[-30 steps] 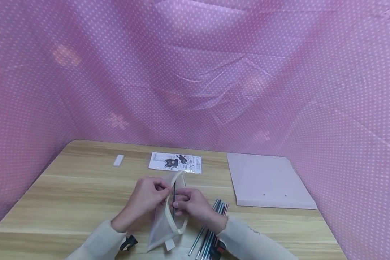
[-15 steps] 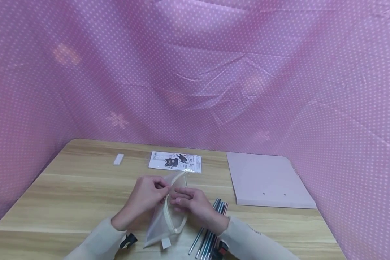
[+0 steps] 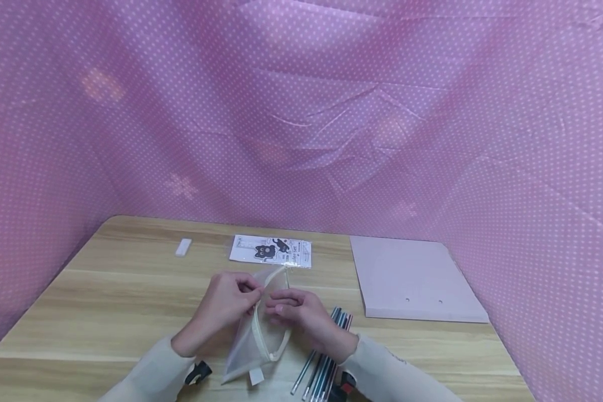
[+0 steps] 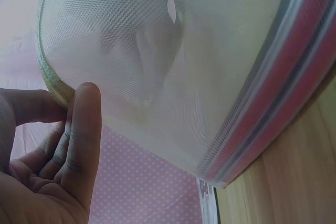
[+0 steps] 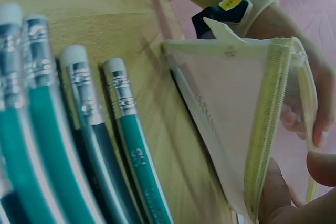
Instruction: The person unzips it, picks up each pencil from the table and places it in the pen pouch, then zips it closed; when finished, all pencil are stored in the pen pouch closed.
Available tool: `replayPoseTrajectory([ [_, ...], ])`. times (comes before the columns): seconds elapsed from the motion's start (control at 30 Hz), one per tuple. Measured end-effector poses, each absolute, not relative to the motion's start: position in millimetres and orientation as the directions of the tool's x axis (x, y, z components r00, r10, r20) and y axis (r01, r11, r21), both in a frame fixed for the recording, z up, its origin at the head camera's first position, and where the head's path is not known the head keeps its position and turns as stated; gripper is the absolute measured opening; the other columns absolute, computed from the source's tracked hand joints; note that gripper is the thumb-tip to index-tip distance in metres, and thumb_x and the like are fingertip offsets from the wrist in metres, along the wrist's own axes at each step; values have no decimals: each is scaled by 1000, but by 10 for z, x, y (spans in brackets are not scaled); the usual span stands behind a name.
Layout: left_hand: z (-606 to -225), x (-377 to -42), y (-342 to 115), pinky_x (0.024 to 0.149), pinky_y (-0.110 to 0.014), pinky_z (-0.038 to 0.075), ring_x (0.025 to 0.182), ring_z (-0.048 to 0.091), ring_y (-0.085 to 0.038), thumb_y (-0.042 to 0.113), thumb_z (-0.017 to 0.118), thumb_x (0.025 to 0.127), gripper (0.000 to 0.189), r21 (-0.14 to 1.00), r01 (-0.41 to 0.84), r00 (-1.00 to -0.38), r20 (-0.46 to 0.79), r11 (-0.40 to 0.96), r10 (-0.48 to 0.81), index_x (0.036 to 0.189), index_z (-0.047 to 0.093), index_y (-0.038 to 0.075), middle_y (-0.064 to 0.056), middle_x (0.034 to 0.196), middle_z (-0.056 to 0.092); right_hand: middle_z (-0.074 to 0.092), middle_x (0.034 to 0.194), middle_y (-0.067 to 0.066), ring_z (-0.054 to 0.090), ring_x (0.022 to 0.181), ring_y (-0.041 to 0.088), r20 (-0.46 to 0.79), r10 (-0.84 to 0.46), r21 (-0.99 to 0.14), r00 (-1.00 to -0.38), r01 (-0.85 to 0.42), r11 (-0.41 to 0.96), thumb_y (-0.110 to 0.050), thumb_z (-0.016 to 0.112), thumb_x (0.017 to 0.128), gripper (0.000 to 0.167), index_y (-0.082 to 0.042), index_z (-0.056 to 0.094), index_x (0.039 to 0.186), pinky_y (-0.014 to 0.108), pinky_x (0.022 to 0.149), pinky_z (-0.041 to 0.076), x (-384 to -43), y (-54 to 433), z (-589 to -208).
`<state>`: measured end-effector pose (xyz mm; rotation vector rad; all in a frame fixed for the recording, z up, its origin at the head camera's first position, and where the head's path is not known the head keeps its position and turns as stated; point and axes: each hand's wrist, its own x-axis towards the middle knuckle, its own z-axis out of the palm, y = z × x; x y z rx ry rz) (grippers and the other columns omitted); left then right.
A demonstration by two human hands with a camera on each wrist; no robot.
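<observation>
A translucent mesh zip pouch with a cream zipper edge stands tilted on the table, its mouth gaping towards the right. My left hand pinches the left zipper edge between thumb and forefinger, as the left wrist view shows on the mesh. At the mouth is my right hand, its fingers loosely extended and partly inside. Pink and dark long stripes run along the pouch's bottom in the left wrist view. Several pencils with white erasers lie beneath the right wrist; green pencils fill the right wrist view's left side.
A white eraser-like block lies at the back left of the wooden table. A ruler set packet with black cats is behind the pouch. A pale folder lies at right. Pink dotted cloth surrounds the table.
A dark pencil upright in the pouch mouth, held by my right hand one second ago, no longer shows there. The right fingers have loosened, and the pouch's lower end has shifted slightly left.
</observation>
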<state>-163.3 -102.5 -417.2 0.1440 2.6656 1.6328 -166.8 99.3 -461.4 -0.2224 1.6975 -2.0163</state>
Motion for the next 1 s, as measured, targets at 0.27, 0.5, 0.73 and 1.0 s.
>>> replayPoseTrajectory([
  [0.27,-4174,-1639,-1031,47,-27,57,51,63,-15,7,74,85,6,898,54,-997,23,437,77,79,75,9,-4,65,71,70,121,15,71,105,17,-206,-426,-938,-881,302,-170,-2,63,91,53,12,46,140,29,92,61,-1712,1200,-4561],
  [0.5,-4187,-1646,-1036,47,-28,58,49,63,-15,6,73,85,6,903,51,-997,19,428,78,80,76,7,-5,66,71,71,118,9,70,105,16,-199,-375,-963,-905,252,-97,-5,65,91,50,11,49,136,31,99,58,-1806,1419,-4562],
  [0.73,-4199,-1650,-1036,47,-28,58,50,64,-15,6,73,85,4,903,56,-997,24,426,80,83,76,4,-4,67,72,70,110,17,66,97,16,-160,-510,-964,-845,23,264,-6,70,87,33,4,64,117,26,90,56,-1916,1641,-4598],
  [1.0,-4205,-1653,-1034,47,-27,58,50,63,-15,6,73,85,4,903,59,-996,24,427,86,85,76,3,-6,69,73,74,102,3,67,90,7,-190,-733,-815,-653,-311,488,-6,75,84,27,-14,72,110,21,83,57,-1950,1808,-4640],
])
